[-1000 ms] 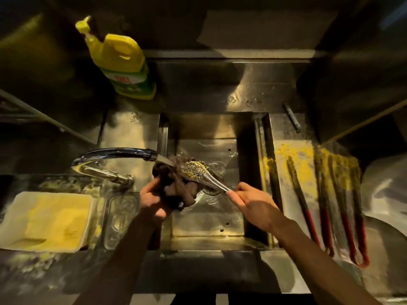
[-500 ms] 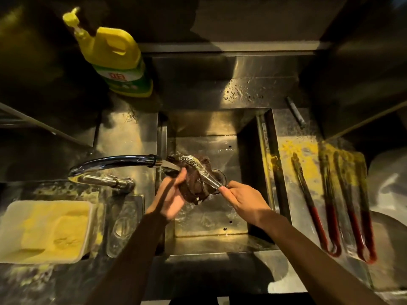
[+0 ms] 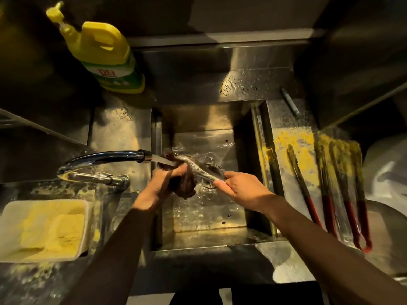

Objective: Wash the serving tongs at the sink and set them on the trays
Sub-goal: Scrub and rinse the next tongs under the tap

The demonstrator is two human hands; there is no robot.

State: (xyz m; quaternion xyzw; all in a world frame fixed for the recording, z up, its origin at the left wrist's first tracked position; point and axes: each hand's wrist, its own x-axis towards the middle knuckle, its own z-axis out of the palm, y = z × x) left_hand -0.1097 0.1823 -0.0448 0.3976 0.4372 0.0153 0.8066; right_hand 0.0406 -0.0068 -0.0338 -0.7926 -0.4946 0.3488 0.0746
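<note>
Over the steel sink (image 3: 198, 236) I hold a metal serving utensil (image 3: 201, 171) under the running water. My right hand (image 3: 241, 190) pinches its handle end. My left hand (image 3: 164, 183) grips a dark scrubbing cloth (image 3: 184, 183) wrapped against the utensil's head, just below the tap spout (image 3: 105, 157). Several red-handled tongs (image 3: 332, 190), smeared with yellow residue, lie side by side on the steel drainboard (image 3: 286, 119) to the right of the sink.
A yellow detergent bottle (image 3: 105, 53) stands at the back left. A white tub of yellow powder (image 3: 44, 230) sits at the front left beside the tap lever (image 3: 97, 178). A small grey stick (image 3: 290, 102) lies behind the tongs. Pale bowls (image 3: 387, 172) are at the far right.
My left hand has shifted the cloth along the utensil's head, and the utensil's head has turned under the stream. My right hand keeps its hold on the handle.
</note>
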